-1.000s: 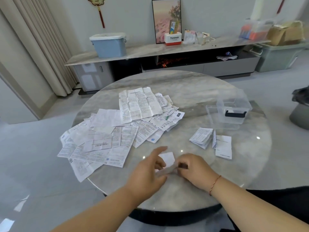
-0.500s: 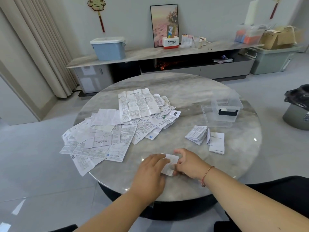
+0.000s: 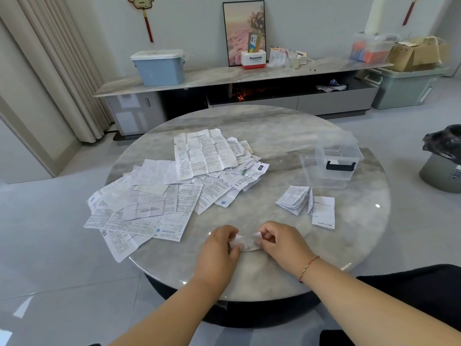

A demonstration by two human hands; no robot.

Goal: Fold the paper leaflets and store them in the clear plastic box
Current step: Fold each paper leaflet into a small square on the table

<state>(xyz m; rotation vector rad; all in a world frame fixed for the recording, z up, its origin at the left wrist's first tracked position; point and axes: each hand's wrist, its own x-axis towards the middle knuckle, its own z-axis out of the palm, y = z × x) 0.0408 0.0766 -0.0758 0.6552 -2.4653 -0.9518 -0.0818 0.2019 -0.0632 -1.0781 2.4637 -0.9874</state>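
A small leaflet (image 3: 245,243) is pinched at its ends by the left hand (image 3: 218,248) and right hand (image 3: 280,242), low over the table (image 3: 274,136). Most of it is hidden by curled fingers; print is unreadable. Unfolded papers (image 3: 174,188) are heaped left, folded ones (image 3: 294,199) lie near the clear box (image 3: 336,159).

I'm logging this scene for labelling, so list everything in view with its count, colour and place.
round table: one, grey marble, centre
unfolded leaflets: a heap, white, table left
folded leaflets: a few, white, table right
clear plastic box: one, black handle, far right of table
lid: one, clear, by the box
blue bin: one, sideboard left
framed picture: one, pink, against wall
waste bin: one, black bag, floor right
small leaflet: one, white, between the hands
left hand, right hand: both pinch it
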